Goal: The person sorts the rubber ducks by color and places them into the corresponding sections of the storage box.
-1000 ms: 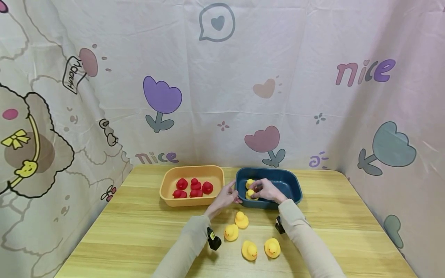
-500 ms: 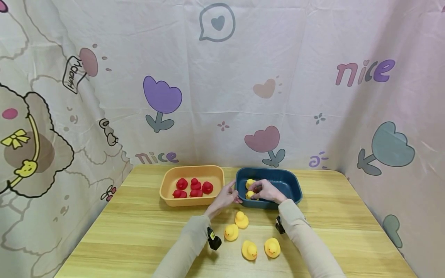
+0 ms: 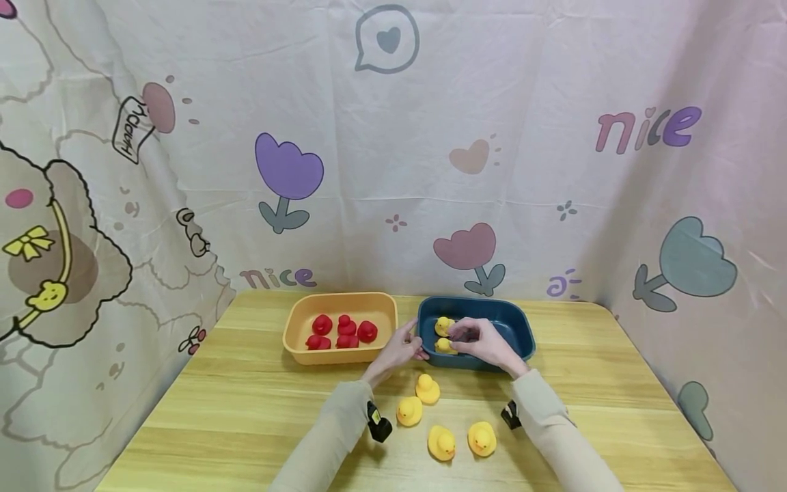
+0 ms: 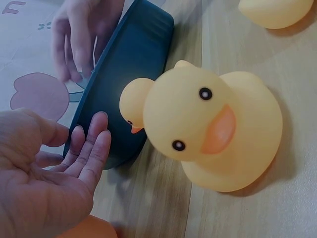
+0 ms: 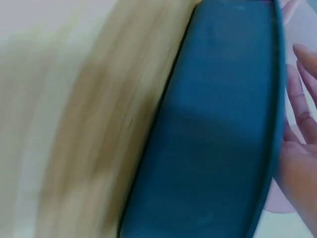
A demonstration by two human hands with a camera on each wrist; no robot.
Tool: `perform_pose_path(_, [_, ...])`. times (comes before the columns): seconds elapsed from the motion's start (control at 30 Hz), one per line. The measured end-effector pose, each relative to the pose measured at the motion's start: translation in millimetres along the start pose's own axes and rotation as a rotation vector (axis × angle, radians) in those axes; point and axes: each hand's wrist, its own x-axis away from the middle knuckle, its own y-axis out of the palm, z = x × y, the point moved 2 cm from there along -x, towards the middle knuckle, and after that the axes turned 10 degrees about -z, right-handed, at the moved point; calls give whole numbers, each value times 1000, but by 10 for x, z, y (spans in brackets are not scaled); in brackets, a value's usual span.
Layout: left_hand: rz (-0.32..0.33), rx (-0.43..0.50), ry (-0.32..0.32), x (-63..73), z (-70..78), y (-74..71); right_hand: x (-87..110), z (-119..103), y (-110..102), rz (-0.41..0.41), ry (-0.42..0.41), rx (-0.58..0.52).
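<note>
In the head view my right hand [image 3: 486, 343] is over the dark blue tray [image 3: 519, 335], fingers loosely bent and apart from each other. Just left of its fingertips, two yellow rubber ducks [image 3: 443, 326] sit at the tray's left end. My left hand [image 3: 398, 347] rests at the tray's front left corner. The left wrist view shows its fingers [image 4: 91, 148] extended along the tray's outer wall, the thumb by the rim. The right wrist view has the tray wall [image 5: 208, 124] in front, hiding most of the right hand's fingers.
Several yellow rubber ducks [image 3: 442, 443] stand on the wooden table [image 3: 233, 424] between my forearms. Left of the blue tray is an orange-yellow tray [image 3: 287, 338] with several red ducks [image 3: 367, 332]. A printed cloth [image 3: 393, 137] hangs behind the table.
My right hand has let go of the front yellow duck in the blue tray and shifted right, its forearm moving too. The left hand stays at the tray's corner.
</note>
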Motion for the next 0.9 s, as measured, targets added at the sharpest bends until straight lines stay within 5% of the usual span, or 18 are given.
perform_pose_path(0.13, [15,-11,-1,-111,-202,-8,218,-51,-3,-5,-38,-27])
perform_pose_path(0.47, [6,6,3,-96,-182,0,692,-52,5,-105,-113,-93])
perform_pose_path(0.9, [1,3,-3,-98,-163,-2,918,27,45,-437,-186,-267])
